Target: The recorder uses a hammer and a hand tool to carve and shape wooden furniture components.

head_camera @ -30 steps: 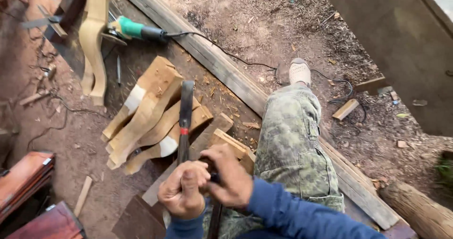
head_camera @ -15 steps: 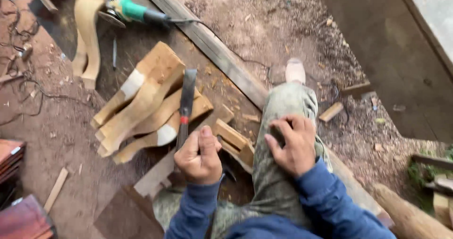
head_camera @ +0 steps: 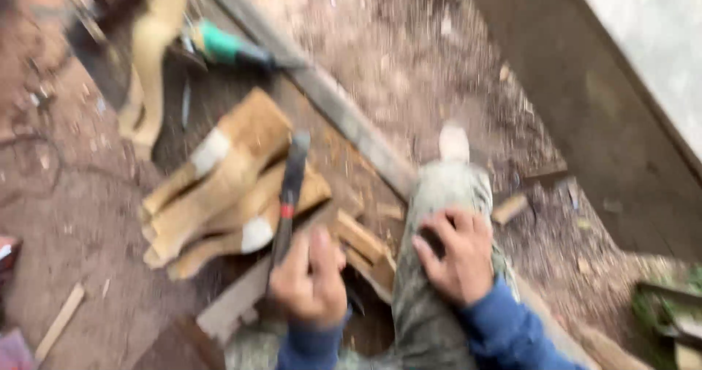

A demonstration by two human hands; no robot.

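Observation:
The picture is blurred by motion. My left hand (head_camera: 311,278) is closed around the lower end of a long dark tool (head_camera: 289,194) with a red band, which points up and away over a pile of carved wooden legs (head_camera: 219,187). My right hand (head_camera: 453,257) rests flat on my knee, on camouflage trousers (head_camera: 431,297), fingers spread and holding nothing. Both sleeves are blue. Small wood offcuts (head_camera: 362,246) lie between my hands.
A long plank (head_camera: 322,92) runs diagonally across the dirt ground. A green power tool (head_camera: 227,48) lies at the upper left beside another curved wooden leg (head_camera: 150,63). A dark panel (head_camera: 592,114) stands at right. My shoe (head_camera: 453,143) points away.
A second ago both hands gripped the tool together. The right hand let go and moved onto the knee; the left still holds the tool. The camera has shifted.

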